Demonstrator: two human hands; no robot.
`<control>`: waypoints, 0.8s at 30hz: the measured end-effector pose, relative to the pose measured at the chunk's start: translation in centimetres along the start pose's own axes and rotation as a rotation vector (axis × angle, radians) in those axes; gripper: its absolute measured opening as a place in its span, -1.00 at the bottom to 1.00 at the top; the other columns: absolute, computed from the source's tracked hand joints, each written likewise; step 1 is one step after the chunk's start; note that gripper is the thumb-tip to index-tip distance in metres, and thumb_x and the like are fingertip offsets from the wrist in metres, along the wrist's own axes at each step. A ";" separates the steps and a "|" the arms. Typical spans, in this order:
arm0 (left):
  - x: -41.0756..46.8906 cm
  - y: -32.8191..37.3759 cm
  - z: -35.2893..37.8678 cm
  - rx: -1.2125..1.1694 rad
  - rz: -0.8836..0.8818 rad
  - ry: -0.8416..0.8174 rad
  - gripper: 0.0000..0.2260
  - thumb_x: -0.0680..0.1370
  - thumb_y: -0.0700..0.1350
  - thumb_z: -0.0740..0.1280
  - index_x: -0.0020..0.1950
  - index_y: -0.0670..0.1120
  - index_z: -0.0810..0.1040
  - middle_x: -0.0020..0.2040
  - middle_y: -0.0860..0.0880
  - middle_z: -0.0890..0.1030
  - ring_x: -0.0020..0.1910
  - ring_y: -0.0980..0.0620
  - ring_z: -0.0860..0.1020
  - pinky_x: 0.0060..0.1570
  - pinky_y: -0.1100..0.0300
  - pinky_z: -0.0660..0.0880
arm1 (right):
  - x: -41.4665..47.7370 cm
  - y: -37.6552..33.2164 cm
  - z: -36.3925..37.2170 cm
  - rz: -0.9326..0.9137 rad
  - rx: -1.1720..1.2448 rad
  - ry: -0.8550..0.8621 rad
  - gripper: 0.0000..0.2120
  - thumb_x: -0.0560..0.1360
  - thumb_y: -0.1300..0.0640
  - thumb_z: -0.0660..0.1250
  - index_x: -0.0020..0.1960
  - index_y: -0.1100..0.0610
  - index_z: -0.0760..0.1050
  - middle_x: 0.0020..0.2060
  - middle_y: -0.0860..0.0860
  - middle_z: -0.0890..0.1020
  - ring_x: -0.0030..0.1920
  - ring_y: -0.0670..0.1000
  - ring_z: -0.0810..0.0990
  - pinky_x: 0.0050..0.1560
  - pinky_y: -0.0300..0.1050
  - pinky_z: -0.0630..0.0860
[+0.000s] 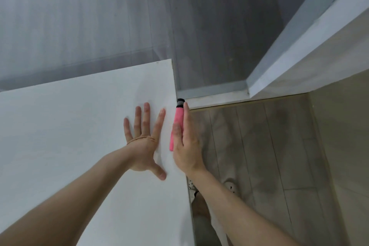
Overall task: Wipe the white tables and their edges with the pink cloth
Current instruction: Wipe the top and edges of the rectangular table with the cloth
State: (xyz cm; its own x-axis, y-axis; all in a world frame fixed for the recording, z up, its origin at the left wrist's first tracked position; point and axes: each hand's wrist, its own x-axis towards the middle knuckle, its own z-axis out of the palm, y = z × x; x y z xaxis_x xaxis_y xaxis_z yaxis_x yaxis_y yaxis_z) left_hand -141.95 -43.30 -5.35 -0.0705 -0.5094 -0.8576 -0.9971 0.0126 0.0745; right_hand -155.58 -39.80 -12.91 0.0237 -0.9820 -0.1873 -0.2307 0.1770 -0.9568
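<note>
The right grip (185, 150) pinches the pink cloth (177, 120) against the tabletop (60, 126) edge; the left grip (142, 146) lies flat, released. The cloth may slip off where the edge ends.

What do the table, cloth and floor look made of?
Table: smooth matte white board, probably laminate or paint; even surface, crisp square edge. Cloth: soft pink textile with a fuzzy nap, maybe microfibre; dark band at its far end. Floor: pale planks with visible seams, wood-look laminate or tile; cannot tell which.
</note>
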 end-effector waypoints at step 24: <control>-0.4 0.1 -0.1 -0.020 0.026 -0.018 0.62 0.21 0.32 0.72 0.43 0.14 -0.78 0.33 -0.12 -0.86 0.32 -0.21 -0.84 0.48 -0.40 -0.54 | 11.8 -1.4 0.9 -0.055 0.031 -0.037 -0.44 0.82 -0.05 0.03 0.77 -0.05 -0.05 0.74 -0.15 0.05 0.72 -0.11 0.09 0.66 0.20 0.27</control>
State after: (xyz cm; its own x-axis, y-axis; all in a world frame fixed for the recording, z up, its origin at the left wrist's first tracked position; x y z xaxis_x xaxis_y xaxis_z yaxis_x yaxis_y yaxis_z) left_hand -142.06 -43.14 -4.92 -0.0967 -0.4939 -0.8641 -0.9943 0.0082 0.1065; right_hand -154.10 -51.57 -13.95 0.0715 -0.9873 -0.1418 -0.1974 0.1253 -0.9723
